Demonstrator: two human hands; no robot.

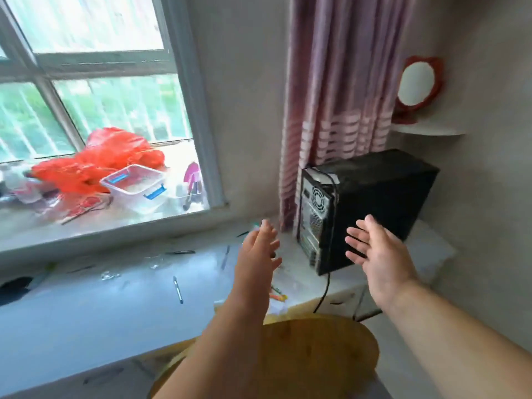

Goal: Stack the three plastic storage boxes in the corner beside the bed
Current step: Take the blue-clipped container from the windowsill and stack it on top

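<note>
Sunlit through one window (86,82), our desk (86,312) is stretching across the lower frame. We are raising our left hand (257,254) and right hand (380,254) mid-frame, fingers spread, empty, before one black computer tower (371,203). One clear storage box (135,188) is sitting on the sill, left of center.

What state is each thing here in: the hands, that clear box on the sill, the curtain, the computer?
Left hand: open, empty.
Right hand: open, empty, fingers spread.
Clear storage box: lidless, on the windowsill.
Curtain: drawn aside.
Computer tower: upright, cable attached.
</note>
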